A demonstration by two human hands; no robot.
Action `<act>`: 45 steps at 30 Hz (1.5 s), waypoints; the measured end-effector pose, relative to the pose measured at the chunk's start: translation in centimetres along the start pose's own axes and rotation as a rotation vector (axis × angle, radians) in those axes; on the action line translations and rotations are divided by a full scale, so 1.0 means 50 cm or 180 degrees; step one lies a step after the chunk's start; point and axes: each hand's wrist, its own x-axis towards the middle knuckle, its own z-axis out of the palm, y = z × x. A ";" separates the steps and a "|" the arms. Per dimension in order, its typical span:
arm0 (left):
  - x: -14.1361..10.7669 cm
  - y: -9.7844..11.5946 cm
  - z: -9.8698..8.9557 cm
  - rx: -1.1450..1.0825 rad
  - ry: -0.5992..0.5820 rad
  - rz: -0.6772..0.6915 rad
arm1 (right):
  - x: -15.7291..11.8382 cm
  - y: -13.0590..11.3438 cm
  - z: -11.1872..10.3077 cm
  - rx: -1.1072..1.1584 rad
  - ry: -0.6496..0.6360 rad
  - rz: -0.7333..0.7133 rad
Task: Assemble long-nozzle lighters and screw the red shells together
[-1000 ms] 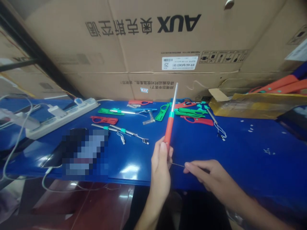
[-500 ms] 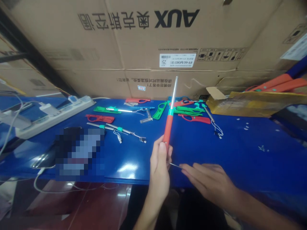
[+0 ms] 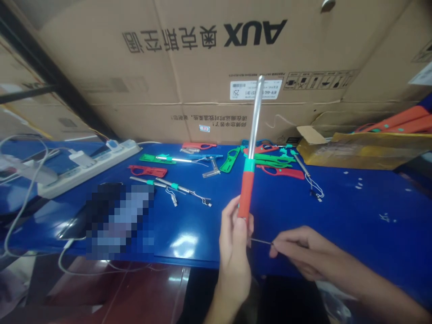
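My left hand (image 3: 236, 252) is closed round the red handle of a long-nosed lighter (image 3: 247, 189), held upright above the table's front part. A green collar joins that handle to a bare metal tube pointing up. Between the fingertips of my right hand (image 3: 300, 252) is a thin metal rod (image 3: 262, 241). Its far end reaches the lower handle beside my left fingers, where the contact is hidden. Behind the lighter lie green handle shells (image 3: 273, 160) and a red handle shell (image 3: 286, 172).
Metal tubes with wires (image 3: 175, 186) and a red shell (image 3: 148, 171) lie left on the blue table (image 3: 202, 229). A power strip (image 3: 91, 168) and phone (image 3: 72, 225) are farther left. An open carton (image 3: 357, 150) with red lighters stands right, before a large cardboard wall (image 3: 151, 76).
The view has shifted slightly. The lighter now looks larger and stands higher in view. My right hand has drawn a little away from my left, with more of the rod showing.
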 end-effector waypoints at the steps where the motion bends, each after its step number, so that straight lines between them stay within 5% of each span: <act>1: 0.003 0.000 0.001 -0.0074 0.0042 -0.0032 | 0.004 0.002 -0.012 -0.0382 0.0252 -0.0221; 6: 0.018 0.004 0.008 -0.0016 -0.0090 -0.0101 | 0.048 0.034 -0.081 -0.2629 0.2239 -0.1440; 10: 0.011 0.003 0.007 0.0223 -0.0291 -0.0296 | 0.086 0.038 -0.114 -0.3727 0.2731 -0.1569; 13: 0.001 -0.007 0.000 0.0587 -0.0529 -0.0386 | 0.090 0.006 -0.083 -0.3651 0.3014 -0.1805; 14: -0.001 -0.011 -0.002 0.0744 -0.0578 -0.0344 | 0.088 -0.009 -0.061 -0.3422 0.2949 -0.1967; 17: -0.003 -0.019 -0.005 0.1249 -0.0806 0.0048 | 0.086 -0.059 0.015 -0.2460 0.1799 -0.2346; 20: 0.000 -0.013 -0.004 0.1567 -0.1175 0.0439 | 0.106 -0.107 0.046 -0.2250 0.1730 -0.2337; 25: 0.001 0.002 -0.009 0.1930 -0.1568 0.0429 | 0.164 -0.157 -0.074 -0.3025 0.1497 -0.2258; 27: 0.000 -0.001 -0.009 0.1876 -0.1465 0.0373 | 0.177 -0.153 -0.135 -0.3234 0.1753 -0.2353; 30: 0.001 -0.006 -0.007 0.1636 -0.1195 0.0292 | 0.180 -0.130 -0.186 -0.3471 0.2503 -0.1872; 35: 0.005 0.002 -0.001 0.1437 -0.1301 0.0059 | 0.182 -0.114 -0.181 -0.3652 0.2949 -0.1331; 45: 0.000 -0.033 0.004 0.1218 -0.1072 0.0412 | 0.198 -0.112 -0.171 -0.3941 0.2690 -0.1194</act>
